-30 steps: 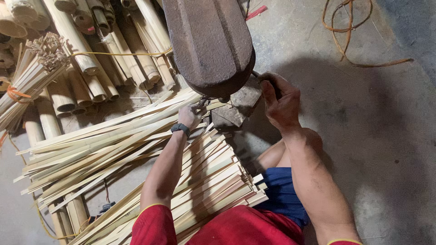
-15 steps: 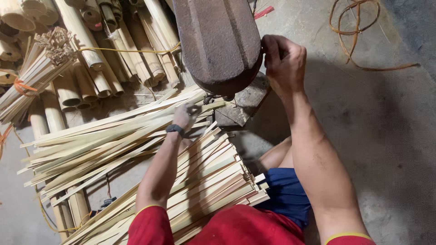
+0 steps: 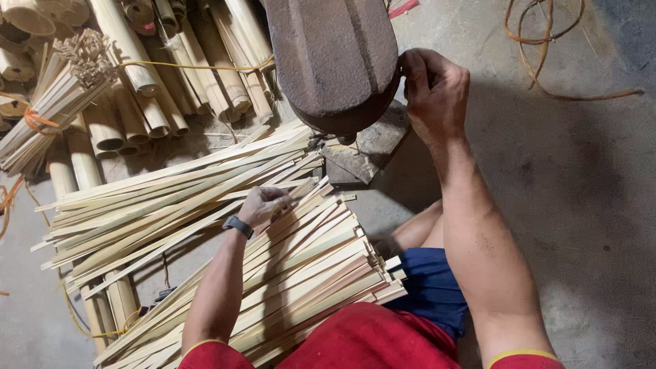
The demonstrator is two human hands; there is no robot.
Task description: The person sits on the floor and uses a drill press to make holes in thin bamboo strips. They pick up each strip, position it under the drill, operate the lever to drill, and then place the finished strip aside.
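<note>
Left hand [image 3: 265,205] pinches one strip [image 3: 205,229] off the stack [image 3: 301,273] beneath it; right hand [image 3: 434,92] clasps the housing [image 3: 333,58]. Strips look light, stiff, splintery: hold near the end.

My left hand [image 3: 265,205] sits on the strip stack [image 3: 294,273] across my lap. Another strip pile [image 3: 164,198] lies just left of it, bamboo tubes [image 3: 157,89] behind that. My right hand [image 3: 434,92] grips the machine head's [image 3: 331,58] right edge, up front.

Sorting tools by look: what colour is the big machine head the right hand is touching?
Rusty reddish-brown, seen in the head view: machine head, right hand.
</note>
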